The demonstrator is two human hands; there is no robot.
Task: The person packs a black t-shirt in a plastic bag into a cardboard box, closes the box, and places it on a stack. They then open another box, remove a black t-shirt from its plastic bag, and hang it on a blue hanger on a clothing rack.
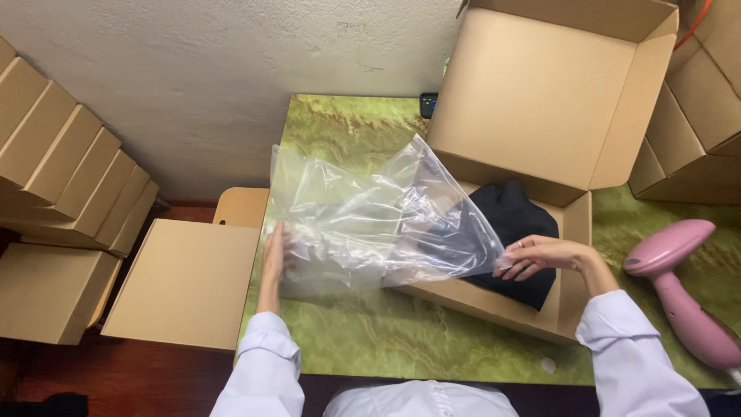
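Both hands are on the clear bag point(370, 224), stretched out over the green table point(386, 340). The left hand point(274, 255) lies flat along the bag's left edge, fingers tucked behind the plastic. The right hand point(540, 253) pinches the bag's right corner between thumb and fingers. That corner hangs over the open box point(540, 116), where a black garment point(517, 224) lies in the tray. A pink steamer point(679, 286) rests at the right; closed boxes point(69, 177) are stacked left.
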